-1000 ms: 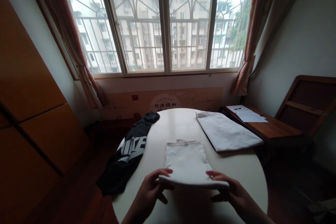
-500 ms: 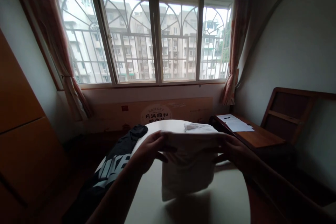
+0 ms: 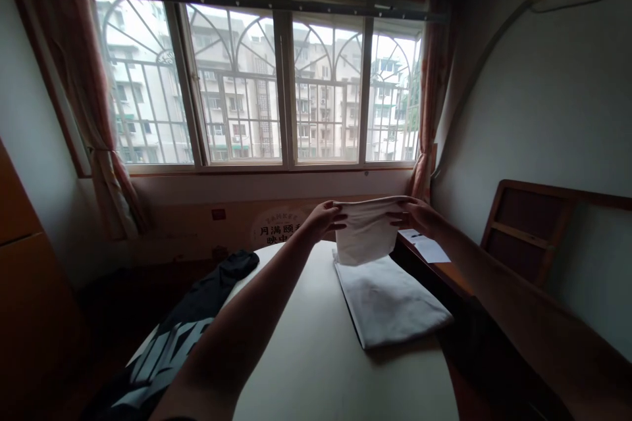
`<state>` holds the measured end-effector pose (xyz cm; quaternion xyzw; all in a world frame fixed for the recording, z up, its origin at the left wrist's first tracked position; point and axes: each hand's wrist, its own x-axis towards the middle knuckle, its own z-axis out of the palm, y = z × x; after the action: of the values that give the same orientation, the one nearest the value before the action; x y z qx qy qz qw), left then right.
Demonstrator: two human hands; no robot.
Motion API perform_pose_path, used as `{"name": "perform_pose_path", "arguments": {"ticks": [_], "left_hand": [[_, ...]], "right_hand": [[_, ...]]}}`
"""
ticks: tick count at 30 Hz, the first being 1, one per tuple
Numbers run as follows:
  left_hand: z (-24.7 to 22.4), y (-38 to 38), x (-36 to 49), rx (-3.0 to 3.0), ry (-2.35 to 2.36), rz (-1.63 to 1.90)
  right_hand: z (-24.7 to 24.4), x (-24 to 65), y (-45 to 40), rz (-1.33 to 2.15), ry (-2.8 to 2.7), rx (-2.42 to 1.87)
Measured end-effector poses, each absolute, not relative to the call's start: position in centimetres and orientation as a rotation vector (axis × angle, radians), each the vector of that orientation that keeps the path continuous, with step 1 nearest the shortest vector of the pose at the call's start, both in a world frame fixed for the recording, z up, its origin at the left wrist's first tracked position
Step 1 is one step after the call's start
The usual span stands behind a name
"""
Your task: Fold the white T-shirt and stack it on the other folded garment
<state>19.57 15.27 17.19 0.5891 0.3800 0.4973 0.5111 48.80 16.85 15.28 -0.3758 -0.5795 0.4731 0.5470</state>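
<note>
A folded white garment hangs between my two hands, held by its upper corners, over the far end of the table. My left hand pinches its left corner, and my right hand pinches the right one. Just below and nearer to me lies a folded white cloth, flat on the right side of the white table. Whether the hanging garment's lower edge touches this cloth I cannot tell. A black garment with large white lettering drapes over the table's left edge.
On the right, a wooden bench bears white paper sheets. A framed wooden panel leans by the right wall. Behind the table stands a printed cardboard panel under the barred window. An orange cabinet is at the left.
Both hands have moved away from me with the white garment, up in the picture and over the far end. The folded cloth on the table has come into fuller view.
</note>
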Motion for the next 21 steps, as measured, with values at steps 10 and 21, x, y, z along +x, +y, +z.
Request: {"name": "perform_pose_path", "arguments": {"ticks": [10,21], "left_hand": [[-2.9,10.0,23.0,1.987,1.191,0.961],[-4.6,8.5,23.5,2.259,1.209,0.955]], "right_hand": [[-4.1,54.3,14.3,0.869,-1.814,-1.264],[-7.4,55.7,12.9,0.388,-1.878,-1.26]]}}
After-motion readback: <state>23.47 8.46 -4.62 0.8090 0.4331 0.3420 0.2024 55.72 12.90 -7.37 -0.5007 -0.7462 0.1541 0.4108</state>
